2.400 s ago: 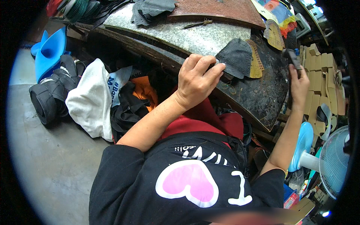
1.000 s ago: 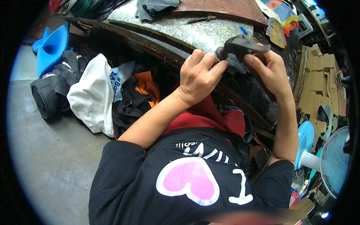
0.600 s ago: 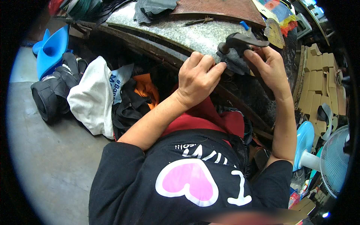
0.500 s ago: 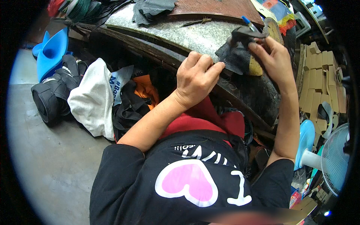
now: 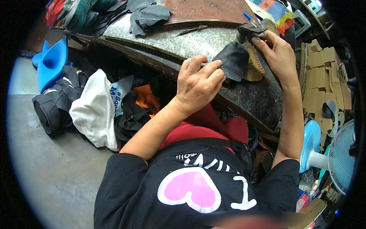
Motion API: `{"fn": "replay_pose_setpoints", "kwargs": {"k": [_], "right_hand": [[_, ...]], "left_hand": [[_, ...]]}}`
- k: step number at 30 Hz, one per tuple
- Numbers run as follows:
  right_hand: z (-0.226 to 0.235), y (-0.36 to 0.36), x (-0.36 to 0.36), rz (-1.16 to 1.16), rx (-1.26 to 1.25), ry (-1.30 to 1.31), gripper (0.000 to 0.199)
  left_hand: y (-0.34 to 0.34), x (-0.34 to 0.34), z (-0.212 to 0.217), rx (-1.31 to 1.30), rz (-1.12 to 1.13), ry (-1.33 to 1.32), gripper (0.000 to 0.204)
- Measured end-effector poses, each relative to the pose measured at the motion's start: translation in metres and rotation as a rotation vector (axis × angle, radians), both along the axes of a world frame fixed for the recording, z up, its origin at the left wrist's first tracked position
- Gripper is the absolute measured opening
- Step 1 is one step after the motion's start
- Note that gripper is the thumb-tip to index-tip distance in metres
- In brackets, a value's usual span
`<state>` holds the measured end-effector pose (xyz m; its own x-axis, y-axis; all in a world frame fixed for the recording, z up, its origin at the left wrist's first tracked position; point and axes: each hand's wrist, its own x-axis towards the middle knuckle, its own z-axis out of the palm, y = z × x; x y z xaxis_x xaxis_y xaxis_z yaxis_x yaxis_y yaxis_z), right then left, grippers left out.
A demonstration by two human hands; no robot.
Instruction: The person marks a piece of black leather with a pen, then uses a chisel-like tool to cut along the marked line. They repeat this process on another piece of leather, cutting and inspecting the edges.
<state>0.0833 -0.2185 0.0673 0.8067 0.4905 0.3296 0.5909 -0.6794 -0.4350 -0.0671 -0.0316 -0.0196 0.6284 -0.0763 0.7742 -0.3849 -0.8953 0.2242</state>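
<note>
A piece of black pebbled leather (image 5: 233,63) spans between my two hands over the near edge of the bench. My left hand (image 5: 200,84) is closed at its left edge, the thumb and fingers bent and pinching there. My right hand (image 5: 279,51) grips the dark folded far end of the piece between thumb and fingers. Under and beside the leather shows a tan, worn-looking piece (image 5: 254,66), partly hidden. A blue-capped pen (image 5: 248,16) lies just beyond my right fingers.
Grey leather scraps (image 5: 146,17), a thin dark tool (image 5: 192,29) and a reddish-brown board (image 5: 209,10) rest on the pale stone slab (image 5: 164,42). To the left are a white cloth (image 5: 95,110) and black sandals (image 5: 53,107). A fan (image 5: 341,156) and stacked cardboard boxes (image 5: 320,76) stand right.
My left hand has shifted slightly down and its fingers have loosened a little. The leather now lies flatter and more spread. The whole view has shifted slightly.
</note>
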Motion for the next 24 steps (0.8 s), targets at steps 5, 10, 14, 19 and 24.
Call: {"fn": "replay_pose_setpoints", "kwargs": {"k": [5,10,14,19,24], "right_hand": [[-0.01,0.003,-0.021,0.144,0.152,0.142,0.032],[-0.006,0.004,-0.011,-0.007,-0.045,0.029,0.039],[0.004,-0.004,-0.005,0.065,0.194,0.059,0.03],[-0.013,0.011,-0.013,0.032,0.1,0.205,0.033],[-0.003,0.0,-0.001,-0.069,-0.02,-0.01,0.034]], "left_hand": [[0.0,0.002,0.001,-0.009,-0.025,0.013,0.014],[0.001,0.004,0.005,0.005,-0.022,0.002,0.015],[0.0,0.002,0.004,0.0,-0.011,-0.011,0.015],[-0.001,0.004,0.006,0.01,-0.032,0.023,0.016],[-0.001,0.005,0.01,0.003,-0.048,0.033,0.017]]}}
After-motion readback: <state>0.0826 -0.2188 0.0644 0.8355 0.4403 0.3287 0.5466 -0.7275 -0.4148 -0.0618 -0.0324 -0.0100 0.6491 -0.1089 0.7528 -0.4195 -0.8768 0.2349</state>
